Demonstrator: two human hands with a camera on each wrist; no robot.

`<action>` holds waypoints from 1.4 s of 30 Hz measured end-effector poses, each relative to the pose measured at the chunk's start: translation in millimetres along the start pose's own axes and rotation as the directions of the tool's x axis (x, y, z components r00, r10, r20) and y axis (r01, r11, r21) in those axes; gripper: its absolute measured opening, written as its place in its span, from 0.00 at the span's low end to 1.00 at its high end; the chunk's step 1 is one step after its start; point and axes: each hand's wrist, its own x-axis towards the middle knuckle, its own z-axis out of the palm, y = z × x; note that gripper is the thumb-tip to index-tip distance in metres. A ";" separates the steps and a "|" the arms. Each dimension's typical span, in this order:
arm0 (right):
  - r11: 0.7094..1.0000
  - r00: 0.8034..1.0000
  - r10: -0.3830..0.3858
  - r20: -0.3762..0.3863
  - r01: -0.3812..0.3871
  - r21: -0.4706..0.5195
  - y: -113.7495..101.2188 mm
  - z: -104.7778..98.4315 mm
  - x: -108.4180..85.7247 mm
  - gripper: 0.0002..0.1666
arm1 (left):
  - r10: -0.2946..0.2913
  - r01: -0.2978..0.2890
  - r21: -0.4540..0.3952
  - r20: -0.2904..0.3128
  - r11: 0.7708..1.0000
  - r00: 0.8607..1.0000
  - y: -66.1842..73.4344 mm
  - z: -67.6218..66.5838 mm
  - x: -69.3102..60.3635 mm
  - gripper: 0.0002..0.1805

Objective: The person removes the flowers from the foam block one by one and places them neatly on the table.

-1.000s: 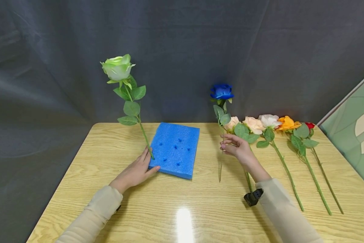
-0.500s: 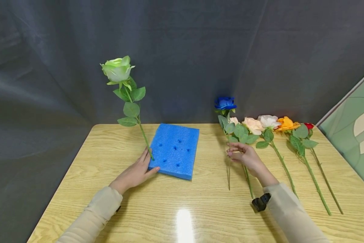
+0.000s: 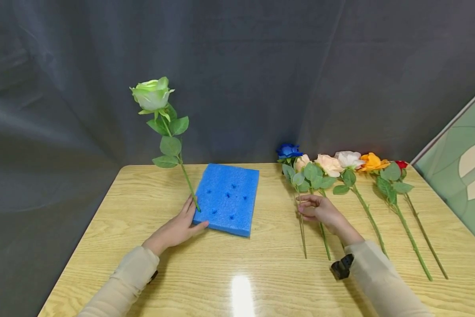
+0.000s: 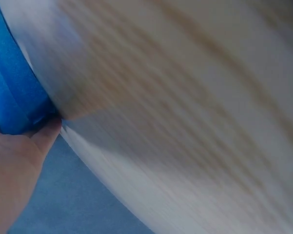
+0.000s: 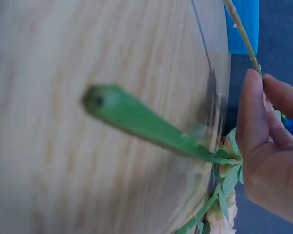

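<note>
My left hand (image 3: pixel 176 226) holds the near left corner of a blue foam block (image 3: pixel 225 200), thumb at the front edge and fingers along the left side. A green-white rose (image 3: pixel 152 94) stands in the block's left part, tilted left; several small holes dot the block's top. With thumb and fingertips, my right hand (image 3: pixel 322 212) pinches the thin stem (image 5: pixel 244 39) of a blue rose (image 3: pixel 289 151). That bloom is at the table's back edge, left of two pale peach roses (image 3: pixel 328 165). In the left wrist view, the thumb (image 4: pixel 48 134) touches the foam.
Right of my right hand lie a white rose (image 3: pixel 349 159), an orange rose (image 3: pixel 373 162) and a red rose (image 3: pixel 401 164), stems toward me. A dark curtain (image 3: pixel 237 79) hangs behind the wooden table (image 3: pixel 205 273). A green patterned panel (image 3: pixel 463 163) stands at right.
The blue rose has come down from above the table's back edge to beside the peach roses, as my right hand moved right and lower. The left hand stays on the foam block.
</note>
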 end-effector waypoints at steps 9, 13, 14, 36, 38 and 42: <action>0.998 0.999 0.053 0.011 -0.053 -0.036 6.2 2.9 1.5 0.31 | 0.001 -0.002 -0.010 -0.031 1.000 1.000 0.6 1.8 0.7 0.53; 0.997 0.998 0.060 0.017 -0.059 -0.042 6.7 3.7 1.6 0.32 | 0.002 -0.003 -0.021 -0.066 1.000 0.998 1.6 2.7 2.6 0.53; 0.997 0.998 0.060 0.018 -0.060 -0.043 6.5 3.9 1.6 0.32 | 0.002 -0.004 -0.024 -0.078 1.000 0.997 2.0 3.0 3.0 0.53; 0.963 0.992 -0.103 -0.075 0.080 -0.256 -25.4 9.6 6.2 0.29 | -0.027 0.029 0.007 -0.191 1.000 0.981 5.0 4.9 3.4 0.48; 0.965 0.991 -0.118 -0.067 0.098 -0.244 -30.7 13.7 7.5 0.29 | -0.020 0.024 0.019 -0.200 1.000 0.980 5.0 5.0 3.0 0.48; 0.965 0.988 -0.143 -0.057 0.127 -0.231 -41.4 25.4 10.4 0.28 | -0.002 0.012 0.042 -0.223 0.999 0.975 5.7 5.0 2.1 0.47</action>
